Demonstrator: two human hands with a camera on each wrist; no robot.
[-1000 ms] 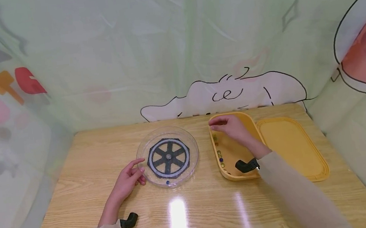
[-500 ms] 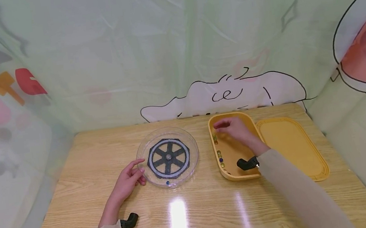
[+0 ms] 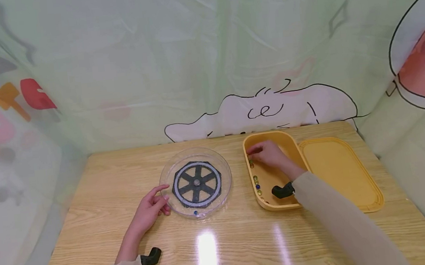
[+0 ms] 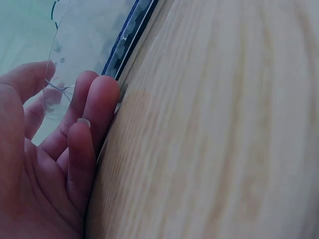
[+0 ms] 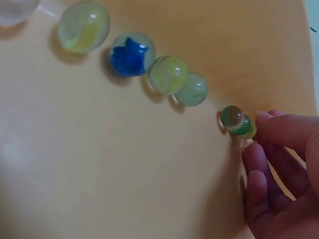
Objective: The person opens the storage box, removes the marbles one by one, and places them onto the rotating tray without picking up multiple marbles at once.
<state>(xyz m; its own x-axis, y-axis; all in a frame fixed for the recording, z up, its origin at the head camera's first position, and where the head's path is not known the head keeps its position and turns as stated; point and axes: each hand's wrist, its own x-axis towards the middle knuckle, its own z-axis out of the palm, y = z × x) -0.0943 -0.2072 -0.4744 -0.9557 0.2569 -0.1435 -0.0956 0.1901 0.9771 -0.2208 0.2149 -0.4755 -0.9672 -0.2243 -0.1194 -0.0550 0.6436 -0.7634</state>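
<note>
Yellow tray, right of centre, is holding several marbles, the right hand reaching in, fingers barely parted, grip untellable; clear dish, centre, is holding one blue marble so far, the left hand touching its rim, fingers relaxed.

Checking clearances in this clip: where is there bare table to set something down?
Bare table shows between the sleeves, on the near side of dish and tray; also between left hand and left cloth. A narrow strip separates dish and tray. It's crowded along the tray's left wall, with marbles and the right hand; the lid sits close on its right.
</note>
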